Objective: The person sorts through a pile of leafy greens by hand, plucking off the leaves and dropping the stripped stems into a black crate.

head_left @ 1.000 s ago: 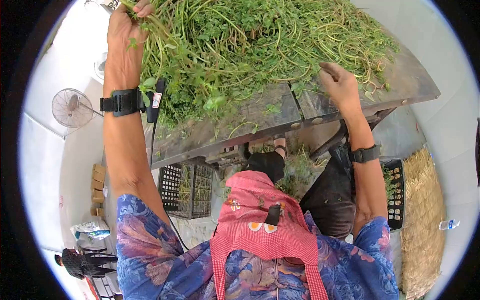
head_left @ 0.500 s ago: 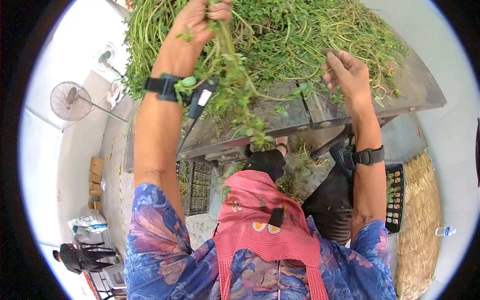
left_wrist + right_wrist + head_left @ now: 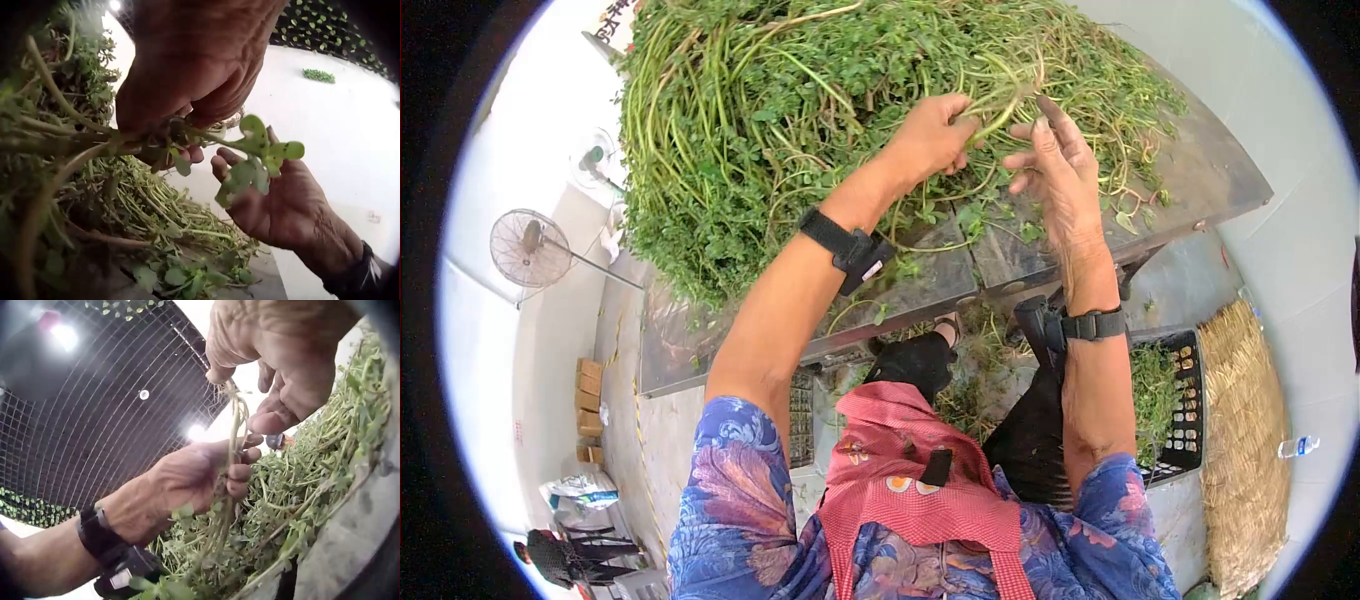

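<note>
Gripping stems (image 3: 235,425) in left hand (image 3: 932,138), right hand (image 3: 1064,178) near roots (image 3: 229,392).

Fan (image 3: 531,248) at far left; bottle (image 3: 1298,447) beside straw mat (image 3: 1243,440).

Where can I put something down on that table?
The table looks bare at its right end, between the heap of greens and the right edge, and at its front left corner, between heap and front edge. The middle and back are crowded with greens.

Prob. produce workrm – greens (image 3: 730,160), crate (image 3: 1189,405), fan (image 3: 531,248)
</note>
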`<state>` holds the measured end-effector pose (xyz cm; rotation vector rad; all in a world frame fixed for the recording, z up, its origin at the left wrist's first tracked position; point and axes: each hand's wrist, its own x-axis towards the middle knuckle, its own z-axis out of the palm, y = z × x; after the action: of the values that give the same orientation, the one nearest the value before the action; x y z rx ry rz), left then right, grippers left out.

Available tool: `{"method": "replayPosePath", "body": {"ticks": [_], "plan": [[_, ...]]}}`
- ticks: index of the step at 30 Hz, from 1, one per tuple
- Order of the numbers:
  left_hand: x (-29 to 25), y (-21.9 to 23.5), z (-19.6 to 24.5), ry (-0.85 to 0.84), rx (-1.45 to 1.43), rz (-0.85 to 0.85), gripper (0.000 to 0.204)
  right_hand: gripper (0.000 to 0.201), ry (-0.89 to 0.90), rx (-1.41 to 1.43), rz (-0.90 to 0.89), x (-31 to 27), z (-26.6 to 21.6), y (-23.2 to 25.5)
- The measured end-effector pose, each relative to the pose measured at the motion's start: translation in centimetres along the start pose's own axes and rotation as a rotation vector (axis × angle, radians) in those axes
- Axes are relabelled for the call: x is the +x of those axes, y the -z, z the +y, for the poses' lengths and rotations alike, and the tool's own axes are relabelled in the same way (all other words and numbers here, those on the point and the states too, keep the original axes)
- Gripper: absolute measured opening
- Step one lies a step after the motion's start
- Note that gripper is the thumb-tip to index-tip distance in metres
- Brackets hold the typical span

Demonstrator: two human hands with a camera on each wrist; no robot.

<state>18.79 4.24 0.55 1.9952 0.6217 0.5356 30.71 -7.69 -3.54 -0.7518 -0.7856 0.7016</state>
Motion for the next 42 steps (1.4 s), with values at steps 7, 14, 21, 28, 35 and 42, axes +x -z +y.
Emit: {"method": "replayPosePath", "body": {"ticks": [7,14,21,28,35,42], "plan": [[-0.2,-1.8,-0.7,-0.174,0.273,-0.049,0.016,0.031,-0.014,0.008,0.073,0.9,1.6,2.4],[0.1,-1.5,0.3,-0.225,0.502,-0.131,0.022,0.020,0.017,0.106,0.166,0.5,1.8,1.9],[-1.6,-3.8,-0.1,-0.349,1.064,0.113,0.009,0.015,-0.009,0.024,0.180,0.3,2.6,1.8],[0.6,-2.0,-2.3,-0.445,1.047,0.175,0.013,0.015,0.184,-0.251,0.190,-0.6,2.7,-1.7],[-1.2,-1.0,0.5,-0.179,0.353,-0.115,0.029,0.018,0.094,0.045,0.224,-0.5,2.0,0.3],[-1.2,-1.6,-0.4,-0.218,0.440,0.003,0.031,0.016,0.132,-0.082,0.185,-0.8,2.7,0.0]]}}
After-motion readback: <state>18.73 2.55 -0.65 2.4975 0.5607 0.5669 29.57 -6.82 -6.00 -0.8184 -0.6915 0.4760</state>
